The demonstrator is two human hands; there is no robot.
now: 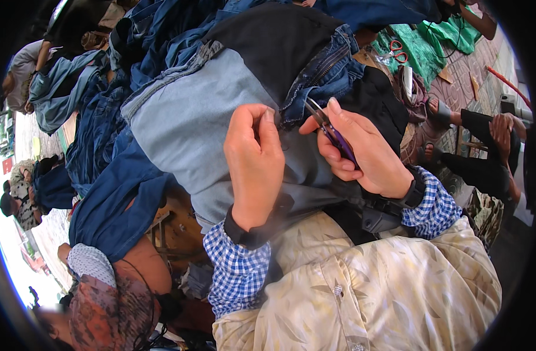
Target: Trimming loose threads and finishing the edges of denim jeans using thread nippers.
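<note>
Denim garment (203, 108): is lying beneath both hands, probably soft and rather heavy; the stiffer zip edge (319, 75) is offering better hold.
Left hand (254, 161): thumb and finger are meeting; anything between, I cannot tell.
Right hand (367, 149): is gripping purple snips (343, 146).
Scissors (400, 57): are lying near green sheet (423, 50).

Just behind the left grip (254, 161) and right grip (370, 153), black wristbands (237, 233) are meeting blue-and-white checked sleeves (238, 272), while a cream, leaf-patterned buttoned garment (390, 286) is showing farther back.
</note>
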